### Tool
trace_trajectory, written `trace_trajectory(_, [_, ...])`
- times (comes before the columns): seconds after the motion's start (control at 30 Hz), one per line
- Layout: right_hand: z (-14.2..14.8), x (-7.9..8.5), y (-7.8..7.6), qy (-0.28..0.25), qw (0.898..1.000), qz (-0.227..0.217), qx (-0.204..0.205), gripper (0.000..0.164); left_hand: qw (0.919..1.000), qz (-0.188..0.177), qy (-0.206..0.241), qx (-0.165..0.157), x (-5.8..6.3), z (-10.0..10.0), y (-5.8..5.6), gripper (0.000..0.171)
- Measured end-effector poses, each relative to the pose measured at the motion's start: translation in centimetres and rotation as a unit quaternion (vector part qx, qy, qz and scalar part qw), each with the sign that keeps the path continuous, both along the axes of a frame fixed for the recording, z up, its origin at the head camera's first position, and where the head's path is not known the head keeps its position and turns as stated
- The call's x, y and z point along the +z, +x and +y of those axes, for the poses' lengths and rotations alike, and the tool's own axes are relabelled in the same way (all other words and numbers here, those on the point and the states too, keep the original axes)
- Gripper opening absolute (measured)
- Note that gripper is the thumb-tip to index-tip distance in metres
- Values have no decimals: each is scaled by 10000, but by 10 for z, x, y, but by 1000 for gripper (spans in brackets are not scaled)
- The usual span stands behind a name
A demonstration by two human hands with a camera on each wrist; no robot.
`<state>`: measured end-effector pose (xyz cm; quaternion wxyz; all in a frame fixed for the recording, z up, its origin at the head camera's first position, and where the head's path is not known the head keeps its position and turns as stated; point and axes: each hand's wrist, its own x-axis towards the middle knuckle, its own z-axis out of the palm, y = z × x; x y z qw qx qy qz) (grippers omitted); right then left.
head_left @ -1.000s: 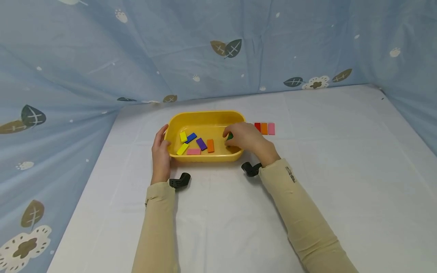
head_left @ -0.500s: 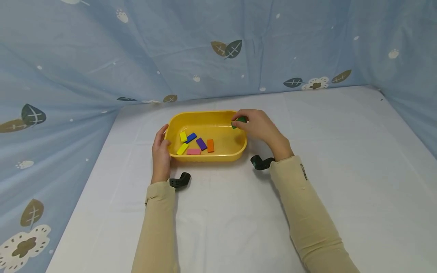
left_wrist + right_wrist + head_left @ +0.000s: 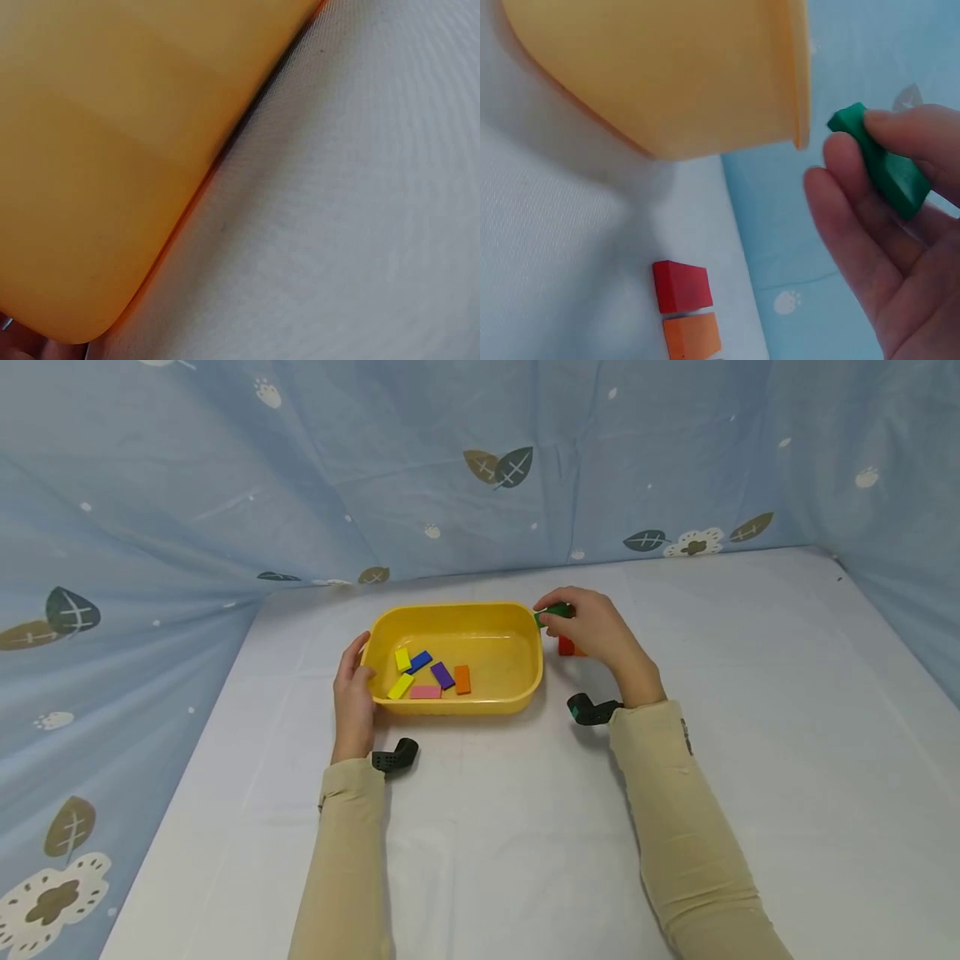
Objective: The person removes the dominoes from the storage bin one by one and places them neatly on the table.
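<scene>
Six little blocks were sitting in the yellow tub (image 3: pixel 495 703), all bunched toward its left and middle. In there you had one yellow block (image 3: pixel 402 660) right up against a blue block (image 3: pixel 422 662), a second yellow block (image 3: pixel 401 686) closer to the tub's near wall, a pink block (image 3: pixel 426 692) lying along that same wall, then a purple block (image 3: pixel 442 676) and an orange block (image 3: pixel 462 680) around the tub's middle.

The left hand (image 3: pixel 352 697) had hold of the tub's left end, thumb at the rim and fingers along the outside. The left wrist cam was mostly tub wall, with just a bit of finger poking out under its corner.

The right hand (image 3: pixel 594 625) was up by the tub's far right corner, pinching a green block (image 3: pixel 900 180) between thumb and fingers. That block was outside the tub, held above the table (image 3: pixel 510 827), and the right wrist cam had it just beside the rim with a gap between.

Below that hand, just right of the tub, a red block (image 3: pixel 682 287) and another orange block (image 3: pixel 694 336) were down on the table side by side, partly hidden by the hand in the head view.
</scene>
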<state>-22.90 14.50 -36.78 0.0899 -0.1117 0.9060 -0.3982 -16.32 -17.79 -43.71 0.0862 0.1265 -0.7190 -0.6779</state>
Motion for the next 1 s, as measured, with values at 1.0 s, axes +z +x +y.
trace_trajectory(1.0, [44,-24,-9,308,9963,6,-796,35,10000,34,31,26,-4,1,-2,50])
